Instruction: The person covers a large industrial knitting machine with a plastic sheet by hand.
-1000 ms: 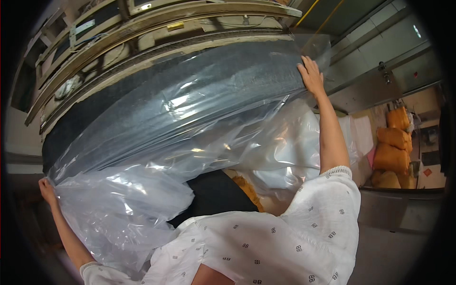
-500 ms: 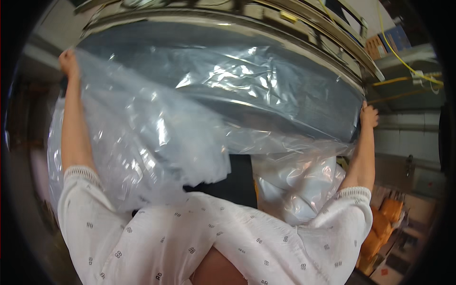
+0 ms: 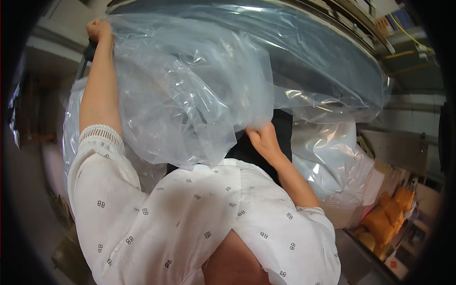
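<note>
A large sheet of clear plastic film (image 3: 190, 90) hangs in loose folds across the left and middle of the view. At the far left my left hand (image 3: 99, 31) is closed in a fist on the film's upper corner, arm stretched out. My right hand (image 3: 262, 138) is closed on the film's lower edge near the middle, close to my body; its fingertips are partly hidden by the plastic. Behind, more clear film lies over a long dark grey surface (image 3: 323, 57) that reaches to the right. I cannot tell whether both stretches of film are one piece.
Metal rails (image 3: 363, 28) run along the far side. Bunched plastic (image 3: 327, 161) hangs at my right, beside a black panel (image 3: 283, 124). Farther right lie orange bundles (image 3: 390, 213) and cardboard. A yellow cable (image 3: 403, 31) hangs at the upper right.
My right hand has left the far right edge of the dark surface and come in to the middle, onto the film. The loose film has spread rightward. My view has shifted.
</note>
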A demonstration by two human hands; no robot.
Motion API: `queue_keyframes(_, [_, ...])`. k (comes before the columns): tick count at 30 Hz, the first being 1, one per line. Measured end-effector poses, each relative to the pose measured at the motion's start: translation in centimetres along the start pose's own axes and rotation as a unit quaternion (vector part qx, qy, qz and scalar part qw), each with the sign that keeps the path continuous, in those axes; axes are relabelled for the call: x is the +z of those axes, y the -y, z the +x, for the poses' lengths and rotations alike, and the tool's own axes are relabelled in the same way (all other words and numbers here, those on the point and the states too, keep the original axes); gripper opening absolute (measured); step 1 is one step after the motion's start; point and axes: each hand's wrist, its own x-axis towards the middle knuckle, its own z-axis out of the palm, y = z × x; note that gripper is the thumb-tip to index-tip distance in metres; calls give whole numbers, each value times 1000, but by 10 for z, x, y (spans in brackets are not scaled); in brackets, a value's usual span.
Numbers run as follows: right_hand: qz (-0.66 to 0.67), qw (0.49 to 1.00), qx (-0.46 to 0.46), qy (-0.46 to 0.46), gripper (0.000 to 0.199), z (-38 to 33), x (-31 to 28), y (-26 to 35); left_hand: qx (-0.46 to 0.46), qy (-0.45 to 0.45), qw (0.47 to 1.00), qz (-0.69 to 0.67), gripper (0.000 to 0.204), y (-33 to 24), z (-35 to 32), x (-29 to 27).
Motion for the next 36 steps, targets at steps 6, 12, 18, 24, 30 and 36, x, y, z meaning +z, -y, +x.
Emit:
queue_keyframes(6, [381, 793, 269, -392, 31, 0, -103, 163, 113, 79, 990, -2, 18, 29, -1, -26])
queue_keyframes(12, [421, 886, -57, -185, 58, -40, -251, 44, 147, 129, 980, -41, 28, 53, -6, 28])
queue_keyframes(18, [575, 776, 94, -243, 61, -138, -171, 31, 143, 155, 977, -16, 27, 55, 16, 33])
queue_keyframes(24, [375, 840, 244, -306, 36, -140, -156, -11, 151, 142, 977, 47, 28, 67, 33, 19])
queue_keyframes(30, [-419, 654, 86, -624, 31, -248, -405, -54, 292, 256, 920, -53, 21, 4, -26, 2])
queue_keyframes(36, [-721, 412, 78, -552, 31, -108, -536, 38, 222, 217, 946, -95, 24, -13, -56, 21])
